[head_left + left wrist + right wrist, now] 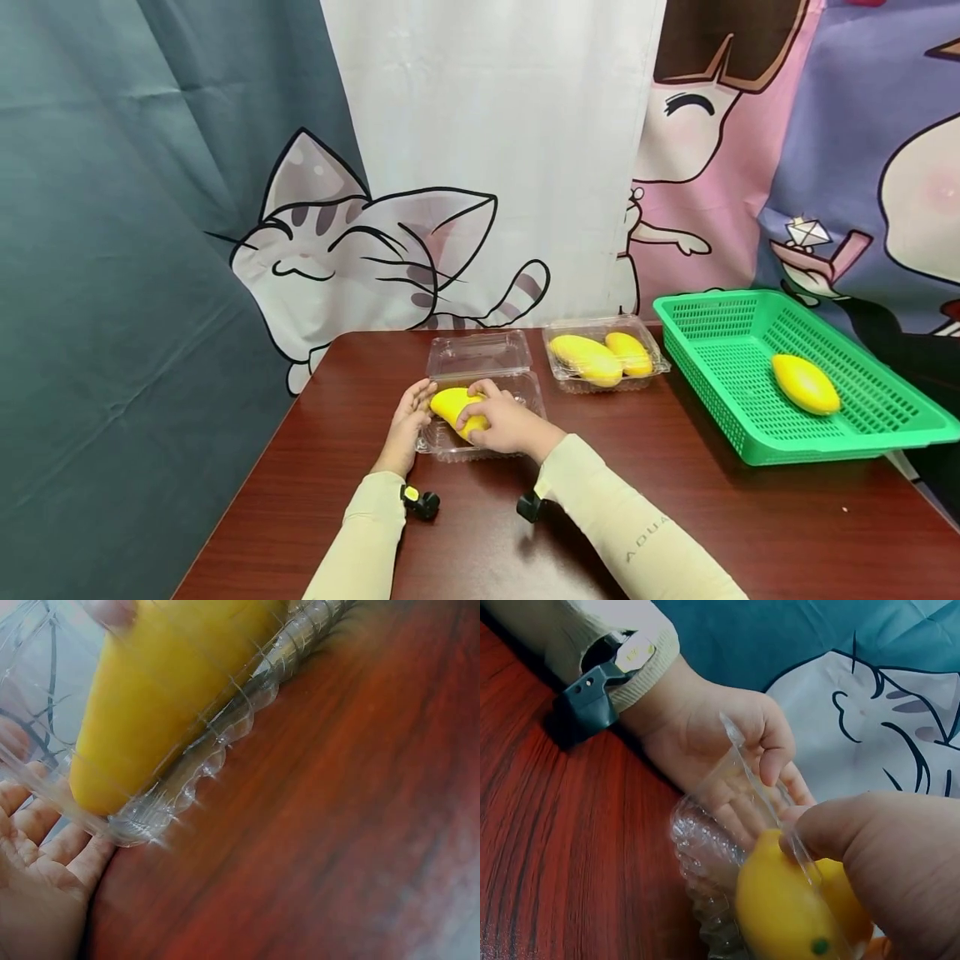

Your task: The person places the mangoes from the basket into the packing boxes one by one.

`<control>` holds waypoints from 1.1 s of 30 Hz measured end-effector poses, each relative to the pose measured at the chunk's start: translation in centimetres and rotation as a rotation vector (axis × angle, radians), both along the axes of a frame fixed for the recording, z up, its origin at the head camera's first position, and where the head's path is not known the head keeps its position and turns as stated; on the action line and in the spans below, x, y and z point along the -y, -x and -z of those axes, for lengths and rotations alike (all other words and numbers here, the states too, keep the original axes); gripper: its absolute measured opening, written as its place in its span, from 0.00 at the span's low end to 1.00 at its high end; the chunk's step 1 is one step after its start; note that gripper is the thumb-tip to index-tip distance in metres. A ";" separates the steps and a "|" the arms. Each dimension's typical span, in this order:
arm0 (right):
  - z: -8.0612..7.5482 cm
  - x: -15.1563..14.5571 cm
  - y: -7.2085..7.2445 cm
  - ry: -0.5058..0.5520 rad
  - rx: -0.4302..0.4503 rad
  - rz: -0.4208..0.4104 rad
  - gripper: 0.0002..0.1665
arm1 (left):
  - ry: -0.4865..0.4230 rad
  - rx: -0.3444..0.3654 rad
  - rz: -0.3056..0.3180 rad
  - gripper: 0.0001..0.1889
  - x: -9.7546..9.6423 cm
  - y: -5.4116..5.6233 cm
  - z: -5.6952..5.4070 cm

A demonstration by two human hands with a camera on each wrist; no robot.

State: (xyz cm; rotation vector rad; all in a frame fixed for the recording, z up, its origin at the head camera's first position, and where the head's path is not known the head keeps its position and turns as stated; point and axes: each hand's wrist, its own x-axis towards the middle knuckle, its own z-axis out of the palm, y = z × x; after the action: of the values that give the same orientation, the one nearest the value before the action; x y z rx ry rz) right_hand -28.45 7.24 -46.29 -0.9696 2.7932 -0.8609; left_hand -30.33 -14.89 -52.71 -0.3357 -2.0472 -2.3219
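Observation:
A yellow mango (pixel 450 403) lies in an open clear plastic clamshell box (pixel 534 390) near the table's far edge. My right hand (pixel 513 423) grips the mango from above, thumb and fingers curled over it. In the right wrist view the mango (pixel 769 900) shows through the clear wall, with a small green spot at its end and more yellow behind it. My left hand (pixel 405 423) rests against the box's left side, palm inward and fingers extended. The left wrist view shows those fingers (pixel 64 844) at the box's corner, with the mango (pixel 150 712) inside.
The box's raised lid (pixel 480 354) leans back at its far side. To the right, another clear box (pixel 573 386) holds two mangoes (pixel 588 360). A green plastic basket (pixel 697 387) with one mango (pixel 806 385) stands at the table's right. A printed curtain (pixel 480 125) hangs behind.

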 end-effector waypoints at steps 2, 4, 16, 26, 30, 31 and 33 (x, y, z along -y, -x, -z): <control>0.0 0.1 -0.1 -0.024 0.005 -0.015 0.14 | 0.000 0.003 0.000 0.37 0.0 0.0 0.0; 0.0 0.2 -0.1 -0.050 0.000 -0.034 0.16 | 0.005 0.002 0.002 0.37 0.0 0.0 0.0; -2.4 -5.1 -0.2 0.022 -0.032 0.058 0.34 | 0.031 0.038 -0.038 0.35 0.0 -0.3 0.5; -8.1 -23.3 1.4 0.001 -0.184 0.441 0.28 | 0.030 0.031 -0.044 0.36 0.2 -0.5 0.6; -8.5 -31.0 1.1 -0.123 -0.092 0.566 0.31 | 0.045 0.021 -0.035 0.36 0.2 -0.3 0.4; -8.3 -32.9 1.0 -0.156 -0.067 0.587 0.33 | 0.045 0.018 -0.033 0.36 0.2 -0.3 0.3; -7.9 -36.5 0.7 -0.202 -0.024 0.620 0.35 | 0.044 0.021 -0.024 0.36 0.2 -0.4 -0.1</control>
State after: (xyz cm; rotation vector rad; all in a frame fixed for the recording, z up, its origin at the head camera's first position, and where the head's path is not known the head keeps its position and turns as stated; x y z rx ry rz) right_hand -29.13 43.71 -38.43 -0.0720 3.1583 -0.5802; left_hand -29.92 -15.10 -52.57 -0.2874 -2.1023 -2.2799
